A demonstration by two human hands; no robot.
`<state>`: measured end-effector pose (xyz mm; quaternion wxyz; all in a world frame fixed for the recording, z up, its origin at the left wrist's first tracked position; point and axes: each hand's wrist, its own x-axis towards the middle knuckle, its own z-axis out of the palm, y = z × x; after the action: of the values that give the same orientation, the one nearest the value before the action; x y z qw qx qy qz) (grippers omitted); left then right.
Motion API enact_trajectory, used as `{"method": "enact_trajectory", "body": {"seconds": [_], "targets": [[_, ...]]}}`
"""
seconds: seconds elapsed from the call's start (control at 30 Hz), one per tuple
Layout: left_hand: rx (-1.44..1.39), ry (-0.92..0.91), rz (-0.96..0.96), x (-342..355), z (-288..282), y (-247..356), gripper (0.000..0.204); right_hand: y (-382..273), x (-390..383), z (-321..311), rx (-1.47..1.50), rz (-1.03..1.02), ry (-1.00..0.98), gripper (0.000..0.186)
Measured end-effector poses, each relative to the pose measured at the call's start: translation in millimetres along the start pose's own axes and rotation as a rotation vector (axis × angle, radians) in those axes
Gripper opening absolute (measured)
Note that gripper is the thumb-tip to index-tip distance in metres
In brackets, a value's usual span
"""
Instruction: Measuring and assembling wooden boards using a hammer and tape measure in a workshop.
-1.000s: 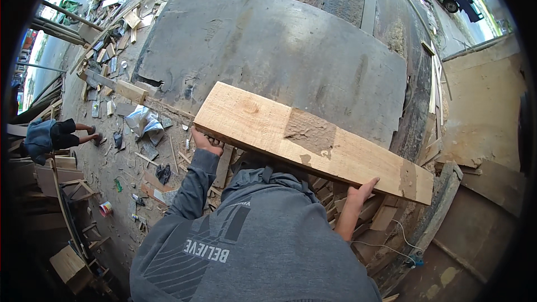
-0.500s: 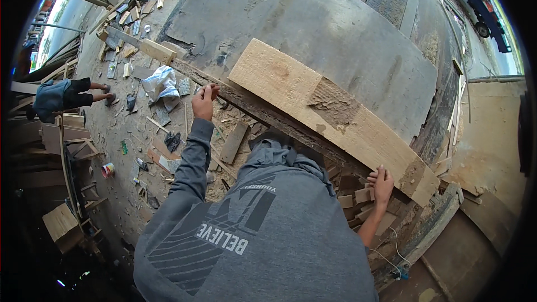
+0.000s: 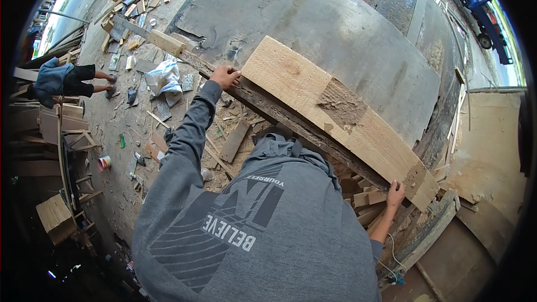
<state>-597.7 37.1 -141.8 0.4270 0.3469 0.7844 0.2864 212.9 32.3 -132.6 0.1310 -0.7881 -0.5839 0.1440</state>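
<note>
A long pale wooden plank (image 3: 296, 75) with a rough brown patch lies slantwise in front of me, along the near edge of a grey sheet-topped table (image 3: 335, 28). My left hand (image 3: 226, 76) is at its left end, fingers bent and closed against the near corner. Near the right end, my right hand (image 3: 395, 194) has its thumb and fingers closed at the near edge. Some fingertips of both hands are hidden against the wood. Below the plank runs a dark, worn timber beam (image 3: 291, 120).
Wood offcuts and a white plastic sack (image 3: 164, 78) litter the ground on the left. Farther left, another person (image 3: 70, 81) bends over stacked boards. A small tub (image 3: 104, 163) stands nearby. A weathered beam (image 3: 428, 240) lies at the right, and a blue vehicle (image 3: 475, 5) is beyond.
My left hand has moved up and right to the plank's left end. My right hand has slid a little toward the right end. The view has shifted slightly.
</note>
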Motion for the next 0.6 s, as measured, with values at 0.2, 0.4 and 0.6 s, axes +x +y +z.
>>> {"method": "enact_trajectory", "body": {"seconds": [0.2,0.4,0.6], "targets": [[0.073,0.028,0.102,6.0,-0.9,10.7,0.039,97.8,15.3,17.9,0.484,0.35,0.059,0.034],[0.334,-0.012,0.036,24.6,2.0,9.8,0.058,150.4,29.6,16.9,0.514,0.383,0.286,0.035],[0.522,-0.079,0.098,43.6,-16.0,9.5,0.072,222.4,48.9,-20.3,0.443,0.56,0.258,0.039]]}}
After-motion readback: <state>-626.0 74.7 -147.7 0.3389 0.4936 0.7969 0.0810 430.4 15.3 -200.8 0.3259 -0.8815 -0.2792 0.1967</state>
